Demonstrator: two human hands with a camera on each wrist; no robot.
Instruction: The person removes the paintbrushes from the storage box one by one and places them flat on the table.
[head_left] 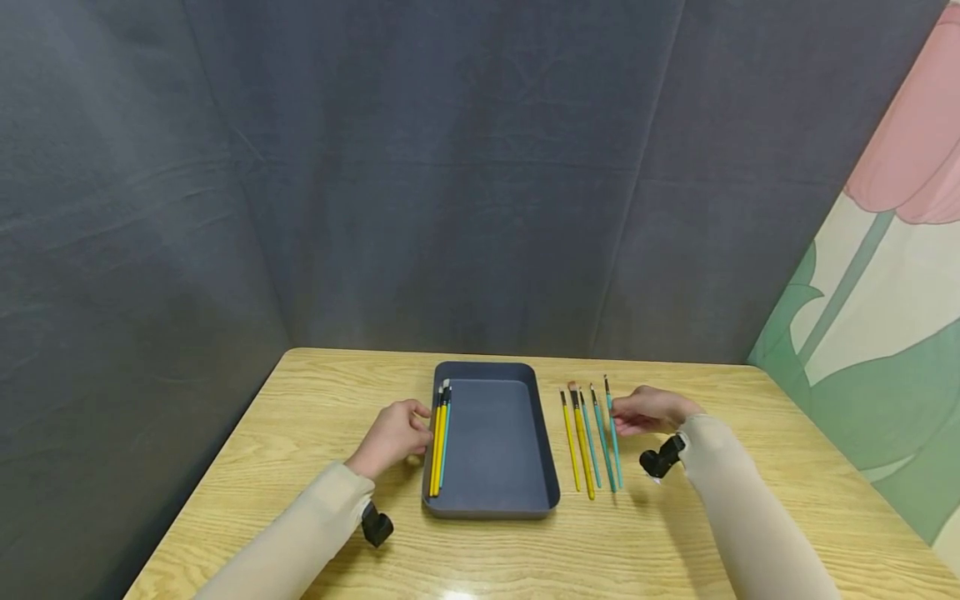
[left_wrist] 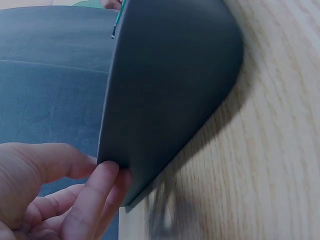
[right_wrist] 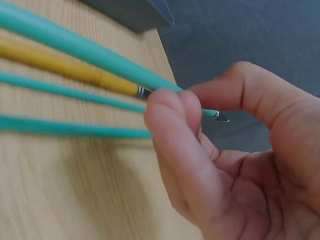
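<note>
My left hand (head_left: 392, 435) is at the left side of a dark grey tray (head_left: 495, 510). Thumb and fingertips pinch the tray's rim, as the left wrist view shows. Inside the tray, along its left wall, lie yellow paintbrushes (head_left: 435, 454) and a teal one (head_left: 446, 442). My right hand (head_left: 648, 411) pinches a teal paintbrush (right_wrist: 100, 56) between thumb and fingers, its handle raised above the other brushes. Left of that hand, yellow paintbrushes (head_left: 580, 442) and more teal paintbrushes (head_left: 601, 433) lie side by side on the table.
The wooden table (head_left: 337, 392) carries the tray and the brushes. Dark cloth (head_left: 450, 208) hangs behind and to the left of it. A wall with a painted flower (head_left: 892, 250) rises at the right. A small black camera (head_left: 663, 456) is strapped on each wrist.
</note>
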